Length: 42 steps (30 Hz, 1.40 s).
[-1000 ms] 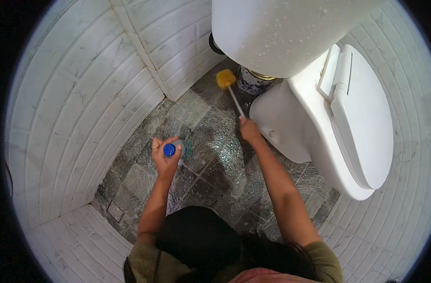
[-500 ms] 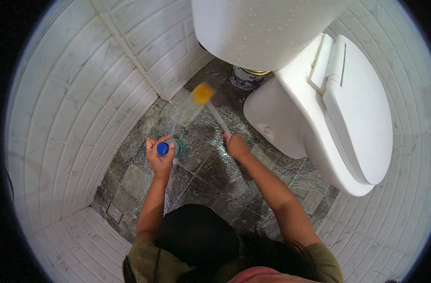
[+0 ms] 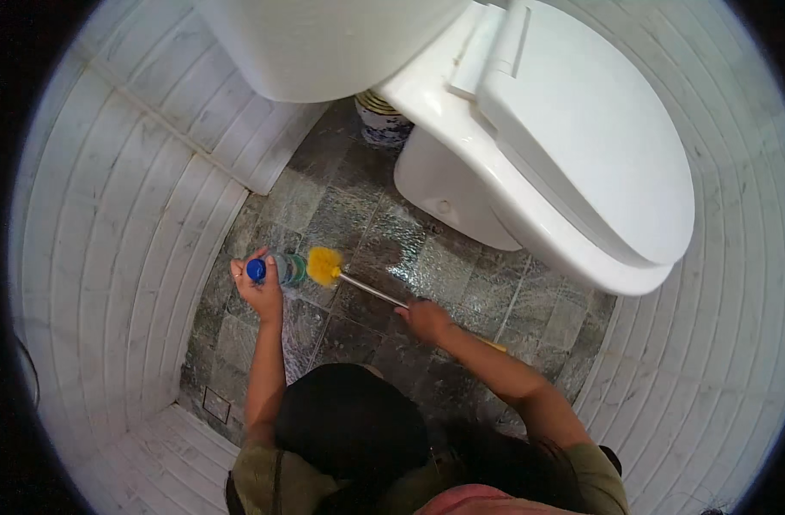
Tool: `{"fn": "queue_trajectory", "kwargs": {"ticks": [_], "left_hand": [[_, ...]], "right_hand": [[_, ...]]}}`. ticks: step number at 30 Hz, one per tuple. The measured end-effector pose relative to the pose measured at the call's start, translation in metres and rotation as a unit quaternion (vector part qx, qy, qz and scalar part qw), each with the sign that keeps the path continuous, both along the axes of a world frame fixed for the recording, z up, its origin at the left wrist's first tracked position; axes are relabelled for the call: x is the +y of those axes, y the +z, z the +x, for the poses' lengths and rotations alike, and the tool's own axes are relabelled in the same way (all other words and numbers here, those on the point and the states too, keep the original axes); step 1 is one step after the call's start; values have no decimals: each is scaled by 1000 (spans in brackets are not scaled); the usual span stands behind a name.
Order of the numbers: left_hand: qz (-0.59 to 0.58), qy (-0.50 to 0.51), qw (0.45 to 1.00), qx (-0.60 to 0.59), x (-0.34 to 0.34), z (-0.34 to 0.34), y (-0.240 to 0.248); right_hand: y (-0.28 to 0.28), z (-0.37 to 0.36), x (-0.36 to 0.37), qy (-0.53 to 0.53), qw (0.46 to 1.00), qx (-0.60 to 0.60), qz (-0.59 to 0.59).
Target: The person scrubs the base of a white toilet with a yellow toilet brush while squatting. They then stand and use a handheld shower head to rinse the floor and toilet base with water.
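Note:
My left hand (image 3: 259, 287) is wrapped round a clear greenish bottle (image 3: 291, 268) with a blue cap, held at its capped end. In my right hand (image 3: 428, 321) is the metal handle of a toilet brush (image 3: 324, 267) with a yellow bristle head. The brush head points left, close beside the bottle's base; whether they touch I cannot tell. A yellow handle end shows past my right wrist. Under both hands lies the wet grey tiled floor (image 3: 349, 335).
A white toilet (image 3: 572, 137) with its lid down stands at the right, its tank at the top. Behind its base is a patterned container (image 3: 382, 124). White tiled walls (image 3: 118, 257) close in on both sides. A small square floor drain (image 3: 216, 404) lies at the lower left.
The brush head has come nearer to me and left, up to the bottle. My left hand has shifted a little left with the bottle. The view has also moved.

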State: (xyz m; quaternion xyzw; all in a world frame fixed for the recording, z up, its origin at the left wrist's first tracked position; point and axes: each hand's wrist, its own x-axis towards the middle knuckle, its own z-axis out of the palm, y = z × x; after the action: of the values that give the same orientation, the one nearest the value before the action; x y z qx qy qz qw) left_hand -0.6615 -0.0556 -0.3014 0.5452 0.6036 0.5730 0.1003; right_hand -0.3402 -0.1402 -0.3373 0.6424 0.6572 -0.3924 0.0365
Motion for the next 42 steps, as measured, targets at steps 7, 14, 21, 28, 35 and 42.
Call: {"fn": "queue_trajectory", "kwargs": {"ticks": [7, 14, 21, 28, 35, 42], "left_hand": [[-3, 6, 1000, 20, -2, 9, 10], [-16, -20, 991, 133, -2, 24, 23], [8, -88, 991, 103, -11, 57, 39], [-5, -200, 973, 114, -19, 117, 61], [-49, -341, 929, 136, -34, 176, 98], [-71, -477, 854, 194, -44, 238, 135]], "right_hand": [[4, 60, -46, -187, 982, 15, -15], [30, 104, -111, -56, 992, -81, -76], [15, 231, -173, -354, 927, -122, -4], [78, 179, -170, -101, 983, -106, -107], [82, 323, -196, -319, 929, -170, -77], [72, 257, -239, -165, 982, -84, -23]]}}
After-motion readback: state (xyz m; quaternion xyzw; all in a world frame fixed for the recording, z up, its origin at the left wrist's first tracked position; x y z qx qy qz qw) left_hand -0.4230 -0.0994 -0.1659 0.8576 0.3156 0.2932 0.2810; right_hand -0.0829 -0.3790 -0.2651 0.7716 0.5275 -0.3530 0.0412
